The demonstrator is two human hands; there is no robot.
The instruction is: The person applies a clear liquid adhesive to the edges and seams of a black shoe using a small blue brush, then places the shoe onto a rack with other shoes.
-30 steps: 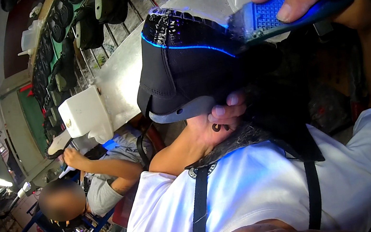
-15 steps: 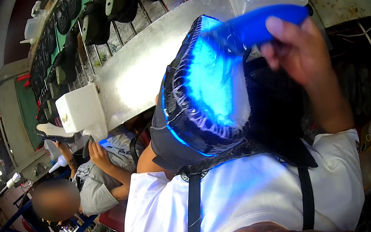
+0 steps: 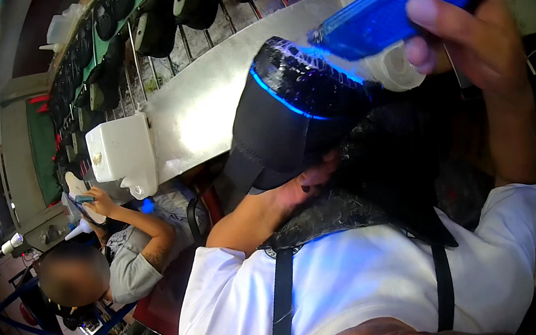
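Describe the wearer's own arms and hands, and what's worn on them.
Both forearms are bare below the short sleeves of a white T-shirt. The right hand is ungloved, with no watch visible. The left hand, partly hidden, also looks ungloved; a small dark mark shows on it, its nature unclear.

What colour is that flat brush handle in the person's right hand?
Bright blue. The flat brush handle in the right hand shows best in the head view.

The black shoe upper [image 3: 297,128] bears a blue line [image 3: 285,101] and pale stitching [image 3: 320,61]; the brush [image 3: 390,11] is blue.
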